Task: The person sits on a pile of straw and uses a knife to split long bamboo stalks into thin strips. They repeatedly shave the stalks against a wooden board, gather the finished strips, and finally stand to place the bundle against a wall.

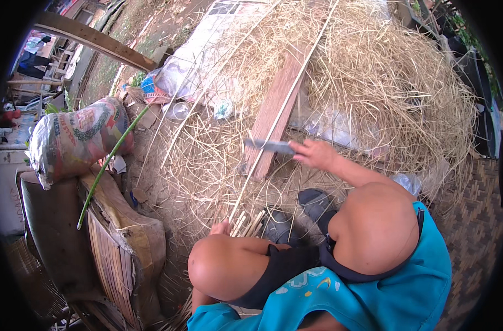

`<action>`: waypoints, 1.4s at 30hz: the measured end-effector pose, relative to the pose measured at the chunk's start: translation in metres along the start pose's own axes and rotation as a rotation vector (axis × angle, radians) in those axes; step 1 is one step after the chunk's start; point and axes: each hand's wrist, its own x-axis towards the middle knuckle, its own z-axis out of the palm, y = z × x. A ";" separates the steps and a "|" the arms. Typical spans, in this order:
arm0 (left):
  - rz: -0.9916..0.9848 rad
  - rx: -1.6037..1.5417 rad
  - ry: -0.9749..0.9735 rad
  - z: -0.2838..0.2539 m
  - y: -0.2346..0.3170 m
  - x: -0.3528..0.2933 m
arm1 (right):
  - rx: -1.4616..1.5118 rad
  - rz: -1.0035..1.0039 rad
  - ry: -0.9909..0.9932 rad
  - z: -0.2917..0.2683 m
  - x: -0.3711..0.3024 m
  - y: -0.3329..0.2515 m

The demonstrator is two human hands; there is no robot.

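The strip (pixel 287 100) is laid lengthwise over the wooden board (pixel 272 107), with its far part carried beyond the board's far end and its near part brought past the near end to the left hand (pixel 221 227). The strip is gripped there between the fingers, as far as can be judged; the hand is partly hidden by the left knee. The knife (pixel 270 145) is held in the right hand (pixel 316 155), with the fingers clamped on its handle off the board's right edge. The blade is set across the strip near the board's near end, its tip reaching the left edge. Whether the cutting edge is pressed in cannot be told.

The work in hand is judged to be the shaving of the strip, in mid-course. Much material appears to have been shaved already, since a large heap of pale fibres (pixel 383 83) is spread beyond the board's right edge. This strip is not yet released. Short pale sticks (pixel 248 225) are gathered beside the left hand; whether they are finished or waiting cannot be determined. A green stalk (pixel 116 149), apparently unworked, is leaned at the left. The total quantity left is not shown.

Red and green printing is carried by the stuffed sack (pixel 86 135), curved and only partly legible. Faint letter-like marks are borne by the pale wall at far left. No label can be made out on the knife.
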 end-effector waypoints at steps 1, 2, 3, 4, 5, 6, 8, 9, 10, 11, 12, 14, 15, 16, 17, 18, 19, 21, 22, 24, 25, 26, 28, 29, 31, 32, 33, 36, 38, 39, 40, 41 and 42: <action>-0.020 0.015 0.043 -0.004 0.012 -0.004 | 0.040 0.212 0.204 -0.017 0.016 0.043; -0.071 0.030 0.077 -0.009 0.012 -0.019 | 0.046 0.210 0.233 -0.016 0.017 0.045; -0.121 0.046 0.109 -0.013 0.015 -0.032 | 0.052 0.210 0.262 -0.013 0.017 0.046; -0.172 0.051 0.139 -0.012 0.015 -0.044 | 0.048 0.207 0.283 -0.012 0.015 0.043; -0.190 0.036 0.171 -0.003 0.023 -0.040 | 0.084 0.216 0.225 -0.003 0.018 0.027; -0.022 -0.004 0.147 0.014 0.035 -0.024 | 0.039 0.185 0.256 -0.022 0.029 0.036; 0.250 -0.047 0.112 0.035 0.047 0.001 | 0.014 0.140 0.284 -0.034 0.046 0.041; 0.348 -0.033 0.083 0.034 0.025 0.016 | 0.019 0.138 0.284 -0.028 0.043 0.039; 0.226 -0.092 0.048 0.024 0.017 0.008 | 0.008 0.161 0.303 -0.032 0.033 0.048; 0.245 -0.094 -0.005 0.012 -0.030 0.003 | -0.004 0.182 0.321 -0.034 0.020 0.055; 0.303 -0.101 -0.020 -0.001 -0.054 0.010 | -0.006 0.179 0.326 -0.049 0.026 0.059; 0.216 0.021 0.054 -0.003 -0.012 0.015 | 0.037 0.231 0.295 -0.029 0.015 0.052; 0.171 0.062 0.094 0.008 0.009 0.013 | 0.079 0.277 0.171 -0.024 0.023 0.032; 0.299 0.070 0.121 0.018 0.032 0.020 | 0.001 0.180 0.159 -0.035 0.027 0.034; 0.394 0.078 0.153 0.029 0.039 0.020 | -0.057 0.081 0.122 -0.030 0.029 0.033; 0.487 0.087 0.187 0.035 0.039 0.019 | -0.114 -0.020 0.085 -0.024 0.032 0.032; 0.369 0.126 0.196 0.024 0.003 0.026 | -0.148 -0.122 0.036 -0.009 0.029 0.020; 0.158 0.086 0.150 -0.002 -0.047 -0.012 | -0.121 0.267 0.155 -0.057 0.033 0.060; 0.072 0.058 0.158 -0.011 -0.052 -0.025 | -0.151 0.351 0.186 -0.088 0.040 0.091; 0.190 0.195 0.463 0.010 0.005 -0.062 | -0.093 0.426 0.229 -0.061 0.031 0.095; 0.268 0.236 0.615 0.027 0.025 -0.070 | -0.064 0.381 0.263 -0.035 0.028 0.090; 0.167 0.264 0.486 0.017 0.020 -0.061 | -0.057 0.314 0.307 -0.041 0.038 0.090; 0.151 0.260 0.493 0.011 -0.004 -0.070 | -0.185 0.207 0.285 -0.075 0.054 0.105; 0.132 0.288 0.539 0.008 -0.018 -0.081 | -0.213 0.192 0.249 -0.067 0.045 0.106; 0.069 0.280 0.642 0.017 -0.038 -0.115 | -0.195 0.232 0.172 -0.057 0.032 0.091; 0.069 0.271 0.659 0.015 -0.040 -0.120 | -0.179 0.296 0.180 -0.082 0.043 0.091; 0.066 0.270 0.682 0.015 -0.040 -0.126 | -0.148 0.365 0.176 -0.096 0.050 0.085; 0.108 0.288 0.647 0.006 -0.033 -0.108 | -0.217 0.209 0.164 -0.098 0.057 0.100; 0.069 0.300 0.666 -0.006 -0.051 -0.123 | -0.332 0.070 0.125 -0.098 0.050 0.103; 0.046 0.324 0.667 -0.013 -0.058 -0.139 | -0.226 0.432 0.268 -0.111 0.041 0.139; 0.032 0.344 0.664 -0.023 -0.063 -0.146 | -0.141 0.780 0.457 -0.155 0.041 0.189; 0.017 0.359 0.661 -0.029 -0.071 -0.154 | -0.273 0.739 0.517 -0.180 0.031 0.212; 0.003 0.377 0.650 -0.034 -0.079 -0.160 | -0.388 0.707 0.551 -0.182 0.024 0.218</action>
